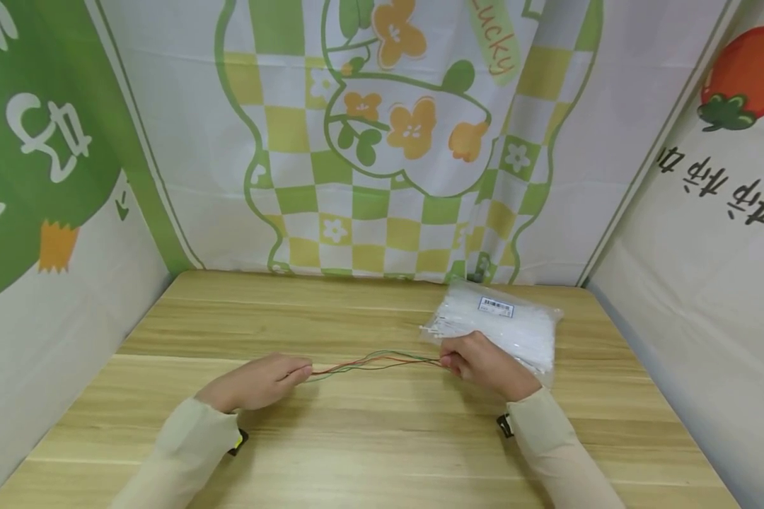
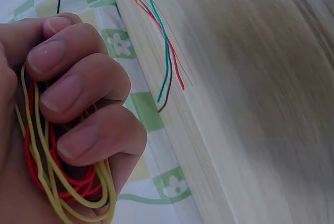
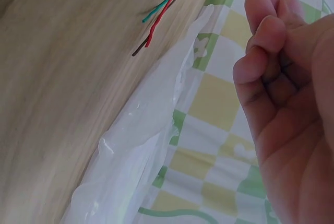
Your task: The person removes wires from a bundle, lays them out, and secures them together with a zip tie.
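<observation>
Both hands, left (image 1: 257, 382) and right (image 1: 484, 364), pinch thin wires (image 1: 375, 362) between curled fingers.

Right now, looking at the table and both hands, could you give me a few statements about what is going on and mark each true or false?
1. Both hands hold a bundle of thin coloured wires between them. True.
2. The left hand also grips yellow and red rubber bands. True.
3. The clear plastic bag lies by the left hand. False: it lies beside the right hand.
4. The wooden table carries a pair of scissors. False: none is visible.
</observation>
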`<act>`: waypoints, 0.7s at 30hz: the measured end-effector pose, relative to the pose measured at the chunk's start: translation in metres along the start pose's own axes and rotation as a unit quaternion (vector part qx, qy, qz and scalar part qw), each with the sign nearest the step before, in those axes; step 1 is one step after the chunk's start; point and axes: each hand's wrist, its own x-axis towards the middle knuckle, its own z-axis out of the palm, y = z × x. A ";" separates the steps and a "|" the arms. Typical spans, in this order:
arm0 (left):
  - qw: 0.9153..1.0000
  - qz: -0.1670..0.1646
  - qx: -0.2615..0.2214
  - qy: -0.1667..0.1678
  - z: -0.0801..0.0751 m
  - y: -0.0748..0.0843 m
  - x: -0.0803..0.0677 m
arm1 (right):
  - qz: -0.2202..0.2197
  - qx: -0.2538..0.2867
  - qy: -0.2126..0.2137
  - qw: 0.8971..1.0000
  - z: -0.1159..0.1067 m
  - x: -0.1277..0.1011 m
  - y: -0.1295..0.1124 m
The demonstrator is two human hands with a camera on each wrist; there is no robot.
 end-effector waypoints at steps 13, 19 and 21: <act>1.000 -0.016 0.004 0.006 -0.007 -0.008 -0.017 | 0.009 0.014 0.012 1.000 -0.006 -0.006 0.003; 1.000 0.014 -0.013 0.011 -0.009 -0.010 -0.022 | 0.017 0.015 0.009 1.000 -0.009 -0.008 0.009; 1.000 0.018 -0.013 0.011 -0.009 -0.010 -0.024 | 0.018 0.019 0.008 1.000 -0.009 -0.008 0.010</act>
